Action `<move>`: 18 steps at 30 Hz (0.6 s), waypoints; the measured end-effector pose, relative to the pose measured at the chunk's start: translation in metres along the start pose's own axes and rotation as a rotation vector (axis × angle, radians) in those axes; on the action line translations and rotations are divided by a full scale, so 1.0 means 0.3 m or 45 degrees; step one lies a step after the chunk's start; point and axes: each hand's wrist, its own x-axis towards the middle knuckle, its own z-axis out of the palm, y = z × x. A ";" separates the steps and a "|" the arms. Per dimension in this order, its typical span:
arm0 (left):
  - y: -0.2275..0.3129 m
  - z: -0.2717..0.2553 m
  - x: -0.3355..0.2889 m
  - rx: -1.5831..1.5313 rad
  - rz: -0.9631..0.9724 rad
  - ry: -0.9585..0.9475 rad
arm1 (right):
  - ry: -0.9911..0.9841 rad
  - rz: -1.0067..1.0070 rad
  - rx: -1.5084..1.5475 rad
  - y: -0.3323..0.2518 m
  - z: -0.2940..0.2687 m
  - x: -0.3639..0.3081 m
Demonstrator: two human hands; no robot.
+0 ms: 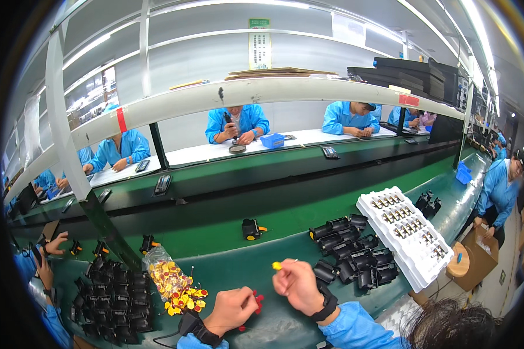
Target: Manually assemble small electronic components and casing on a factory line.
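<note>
The person's left hand (232, 310) rests low on the green table (244, 270), close to its near edge, with the fingers curled together around small red pieces (256, 301) that show just past the knuckles. The right hand (297, 285) sits just beside it, a little farther in, and its fingers pinch a small yellow piece (277, 265) with a thin pale tip sticking out to the right. Both wrists carry black bands above blue sleeves.

To the left of the left hand, a clear bag of yellow and red pieces (164, 273) lies open, and loose ones spill from it toward the hand. Farther left, a dense cluster of black parts (113, 296) fills the table up to the near edge. To the right of the right hand, a second group of black parts (350, 250) lies near, and beyond it a white tray (425, 270) of small metal pieces reaches to the right end of the table.

Between the two groups, the strip of green ahead of the hands is bare up to a single black part with a yellow end (251, 228), which stands well apart on the moving belt. A white beam (239, 96) crosses overhead, and a dark slanted post (108, 230) comes down at the left.
</note>
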 end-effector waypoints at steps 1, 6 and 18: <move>0.018 -0.006 0.019 0.251 0.143 -0.122 | 0.035 -0.074 0.019 -0.020 -0.011 0.006; 0.099 0.053 0.111 0.702 0.138 -0.890 | 0.065 -0.248 0.065 -0.076 -0.024 0.002; 0.379 0.347 0.360 0.441 0.315 -0.517 | 0.275 -1.185 -0.009 -0.330 -0.067 -0.284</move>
